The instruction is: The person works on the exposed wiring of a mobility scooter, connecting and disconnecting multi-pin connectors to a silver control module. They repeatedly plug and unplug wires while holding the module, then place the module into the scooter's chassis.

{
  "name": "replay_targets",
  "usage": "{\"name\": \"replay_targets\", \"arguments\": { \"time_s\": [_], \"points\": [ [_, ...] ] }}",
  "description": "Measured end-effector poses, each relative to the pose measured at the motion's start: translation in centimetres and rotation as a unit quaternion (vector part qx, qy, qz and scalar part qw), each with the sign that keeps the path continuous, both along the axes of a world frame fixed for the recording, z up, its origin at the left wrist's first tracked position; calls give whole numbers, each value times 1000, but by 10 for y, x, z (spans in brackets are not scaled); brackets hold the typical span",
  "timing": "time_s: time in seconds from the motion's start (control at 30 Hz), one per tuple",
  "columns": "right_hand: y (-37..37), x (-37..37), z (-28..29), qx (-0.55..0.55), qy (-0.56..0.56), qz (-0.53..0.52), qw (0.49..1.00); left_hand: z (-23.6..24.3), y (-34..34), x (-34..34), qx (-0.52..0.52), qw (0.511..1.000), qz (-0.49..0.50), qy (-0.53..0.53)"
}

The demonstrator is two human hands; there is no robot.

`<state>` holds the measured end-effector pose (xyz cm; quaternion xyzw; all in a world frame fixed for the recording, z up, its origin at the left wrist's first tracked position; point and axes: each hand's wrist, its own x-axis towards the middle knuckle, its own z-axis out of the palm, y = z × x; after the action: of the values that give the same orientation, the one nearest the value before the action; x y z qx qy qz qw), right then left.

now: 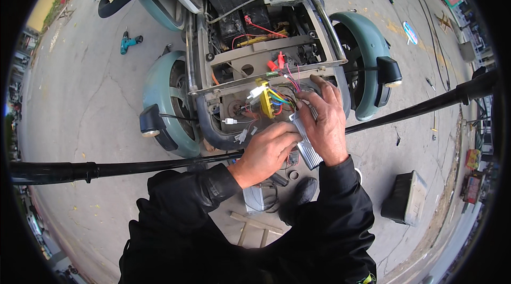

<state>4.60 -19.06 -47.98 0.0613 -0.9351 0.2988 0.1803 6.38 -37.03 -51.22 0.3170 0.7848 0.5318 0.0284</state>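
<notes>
A silver finned motor controller is tilted between my hands over the rear of a green three-wheeled vehicle. My left hand has its fingers closed at the controller's left edge. Over its upper right side curls my right hand, with thumb and fingertips close to the wires; whether it also pinches a wire is hard to see. Coloured wires run from the controller's upper end to a yellow connector strip. Red plugs on thin leads lie beyond. A white connector sits left of the wires.
Batteries sit in the open frame, between green fenders. A black pole crosses in front at left, another at right. On the ground are a teal cordless drill, a black bin and another silver box.
</notes>
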Motion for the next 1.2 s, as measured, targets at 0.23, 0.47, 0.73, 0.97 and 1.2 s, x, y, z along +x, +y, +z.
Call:
{"name": "replay_targets", "arguments": {
  "time_s": [0.23,0.47,0.73,0.97,1.2],
  "points": [
    [-17,-19,-11,60,-81,-47,994,-1,-3,-4,-20,998,-27,52],
    [-16,-31,-14,86,-117,-98,985,-3,-3,-4,-39,998,-32,35],
    [-1,-41,-19,-240,-222,-126,936,-4,-3,-9,-45,998,-34,32],
    [30,-37,-16,-596,-307,-42,741,-5,-2,-9,-34,998,-35,43],
    [38,-30,-14,-405,-303,92,858,-5,-1,-8,-43,997,-32,53]
  ]
}}
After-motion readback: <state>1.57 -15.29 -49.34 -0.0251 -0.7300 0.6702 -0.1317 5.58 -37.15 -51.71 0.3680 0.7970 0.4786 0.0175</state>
